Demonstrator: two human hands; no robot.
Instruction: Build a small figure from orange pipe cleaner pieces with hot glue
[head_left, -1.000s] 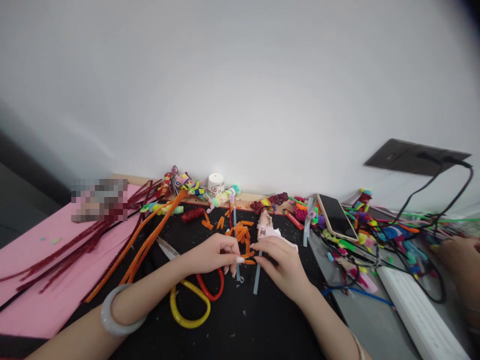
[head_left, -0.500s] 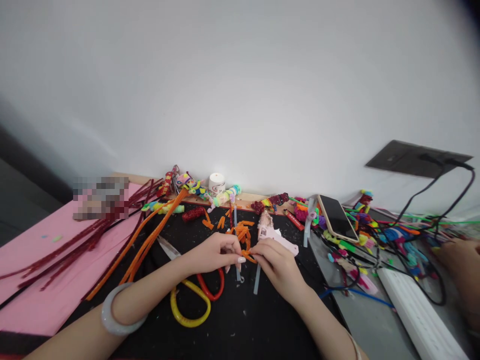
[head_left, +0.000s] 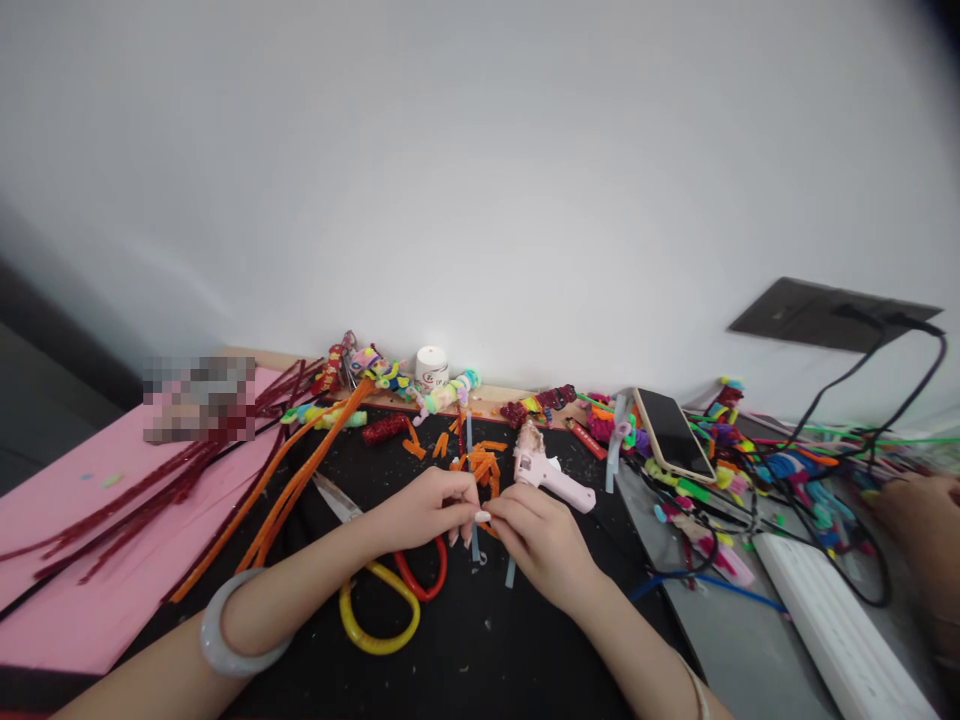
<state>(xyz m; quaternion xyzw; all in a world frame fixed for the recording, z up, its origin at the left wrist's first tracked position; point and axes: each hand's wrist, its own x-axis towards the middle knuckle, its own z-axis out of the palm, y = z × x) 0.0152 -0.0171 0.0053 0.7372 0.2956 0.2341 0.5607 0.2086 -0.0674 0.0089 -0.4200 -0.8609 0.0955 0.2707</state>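
Note:
My left hand (head_left: 424, 508) and my right hand (head_left: 534, 538) meet fingertip to fingertip over a black mat (head_left: 465, 640). Both are pinched shut around a small orange pipe-cleaner piece (head_left: 487, 527), most of it hidden by the fingers. Just behind them lies a pile of cut orange pieces (head_left: 480, 464). Scissors (head_left: 382, 590) with yellow and red handles lie under my left wrist. A pink glue gun (head_left: 551, 477) rests right behind my right hand. Clear glue sticks (head_left: 512, 570) lie below the fingers.
Long orange pipe cleaners (head_left: 296, 480) and dark red ones (head_left: 150, 490) cross a pink sheet (head_left: 82, 560) on the left. A phone (head_left: 671, 432), coloured craft bits, black cables (head_left: 847, 400) and a white power strip (head_left: 840, 630) crowd the right. Another person's hand (head_left: 926, 520) is at the right edge.
My right hand has slid left until its fingertips touch the left hand's. The orange piece it pinched is now mostly covered. The glue gun behind it shows more.

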